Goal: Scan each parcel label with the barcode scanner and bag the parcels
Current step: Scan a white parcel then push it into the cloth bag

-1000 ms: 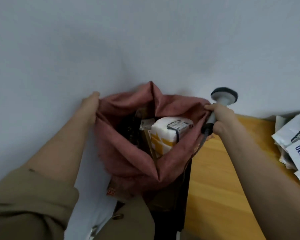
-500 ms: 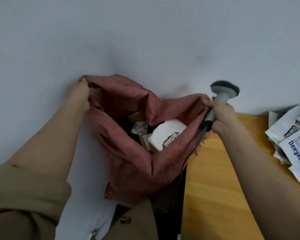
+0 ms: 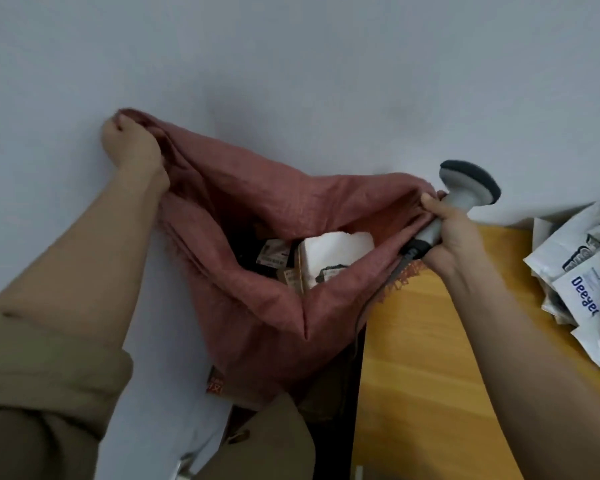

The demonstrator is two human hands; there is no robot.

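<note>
A reddish woven bag (image 3: 257, 209) hangs open in front of me against the wall. My left hand (image 3: 129, 143) grips its left rim, bunched and pulled up and out. My right hand (image 3: 447, 226) grips the grey barcode scanner (image 3: 465, 185) by its handle and pinches the bag's right rim against it. Inside the bag lie a white parcel (image 3: 333, 252) with a dark label and several smaller labelled parcels (image 3: 274, 259). More white parcels (image 3: 579, 271) are heaped on the wooden table at the right edge.
The yellow wooden table (image 3: 423, 375) runs along the right, its left edge beside the bag. A grey-white wall (image 3: 291, 64) fills the background. The scanner's cable (image 3: 371, 306) trails down past the bag. My olive sleeves and coat fill the lower left.
My left hand has pulled the bag's left rim up and leftward, stretching the mouth wider. The white parcel has sunk deeper into the bag. My right hand kept its hold on scanner and rim.
</note>
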